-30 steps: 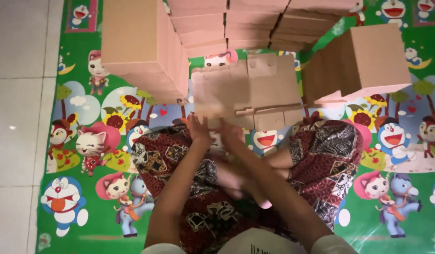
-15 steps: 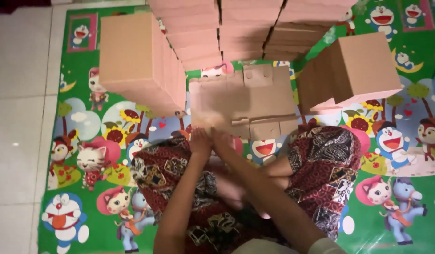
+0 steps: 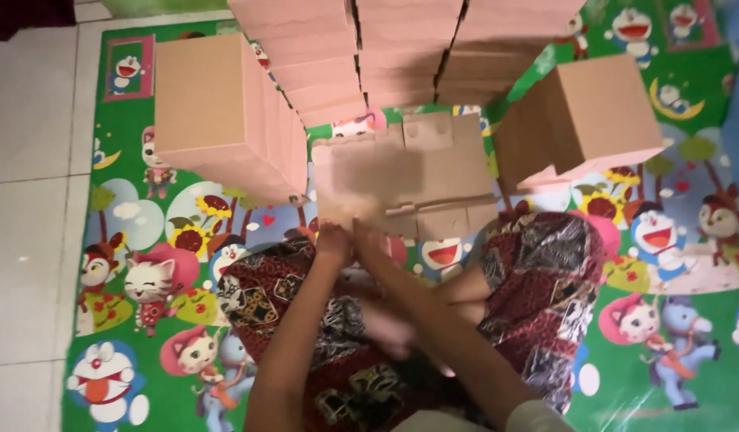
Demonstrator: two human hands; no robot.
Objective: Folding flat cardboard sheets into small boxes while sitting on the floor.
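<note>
Both hands, the left hand (image 3: 334, 242) and the right hand (image 3: 368, 240), are pressed close together at the near edge of a flat unfolded cardboard sheet (image 3: 405, 172); whether it is pinched cannot be told. It lies on the cartoon mat (image 3: 129, 240), between a folded brown box (image 3: 217, 112) at left and another box (image 3: 581, 120) at right, within easy reach. Flat stacks (image 3: 401, 48) are kept far.

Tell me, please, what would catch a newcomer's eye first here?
Probably the flat cardboard sheet in the middle, gripped at its near edge by the left hand and right hand close together. Around it stand folded boxes, on a bright green cartoon mat.
</note>
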